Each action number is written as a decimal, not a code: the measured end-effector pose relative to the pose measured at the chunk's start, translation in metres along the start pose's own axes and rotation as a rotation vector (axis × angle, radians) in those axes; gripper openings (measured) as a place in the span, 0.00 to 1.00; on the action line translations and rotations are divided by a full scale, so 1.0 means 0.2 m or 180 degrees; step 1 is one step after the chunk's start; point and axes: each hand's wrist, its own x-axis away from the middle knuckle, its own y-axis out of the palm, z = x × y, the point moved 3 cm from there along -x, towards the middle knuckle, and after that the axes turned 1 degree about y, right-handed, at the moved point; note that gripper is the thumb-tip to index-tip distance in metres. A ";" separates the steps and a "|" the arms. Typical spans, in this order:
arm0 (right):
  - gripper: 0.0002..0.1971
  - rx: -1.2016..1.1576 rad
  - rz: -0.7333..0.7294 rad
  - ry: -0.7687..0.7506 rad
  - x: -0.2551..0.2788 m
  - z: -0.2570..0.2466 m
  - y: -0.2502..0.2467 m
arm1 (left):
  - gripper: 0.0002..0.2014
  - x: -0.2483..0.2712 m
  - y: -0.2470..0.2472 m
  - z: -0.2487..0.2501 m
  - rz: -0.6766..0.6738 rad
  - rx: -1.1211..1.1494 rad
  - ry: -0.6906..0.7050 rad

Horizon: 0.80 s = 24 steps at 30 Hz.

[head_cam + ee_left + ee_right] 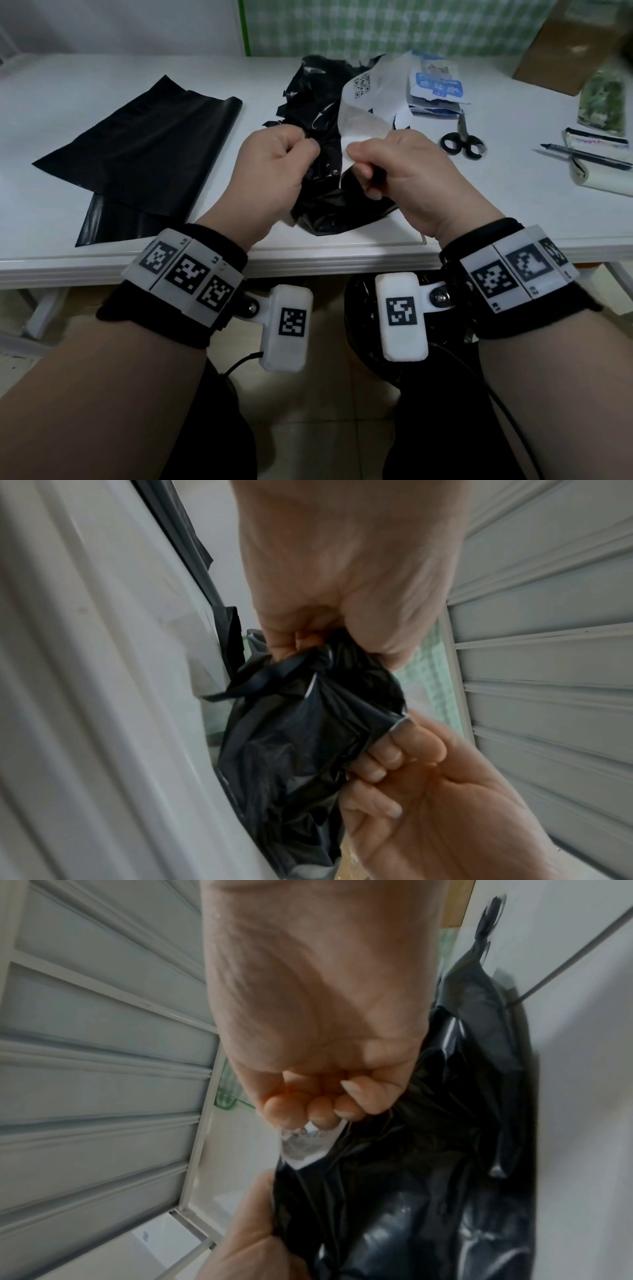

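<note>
A crumpled, torn black plastic mailer bag (322, 164) lies on the white table (68, 102), with a white shipping label (366, 113) partly peeled from it and curling upward. My left hand (274, 161) grips the black plastic in a fist at the bag's left side. My right hand (394, 164) pinches the lower edge of the white label between thumb and curled fingers. The left wrist view shows the bag (301, 737) bunched under my left hand (329, 631). In the right wrist view the right hand's fingertips (322, 1112) hold a torn white label corner (304, 1145) against the bag (428, 1177).
A flat black mailer bag (137, 161) lies at the left. Black-handled scissors (462, 140) sit to the right, with a blue-and-white packet (435, 85) behind them. A black pen (585, 157) rests on a rolled white pouch (599, 171). A cardboard box (555, 51) stands at the back right.
</note>
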 end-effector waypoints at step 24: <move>0.21 0.0862 0.0427 -0.0064 0.01 0.03 0.02 | 0.17 0.02 -0.01 -0.02 -0.0645 -0.0017 -0.0247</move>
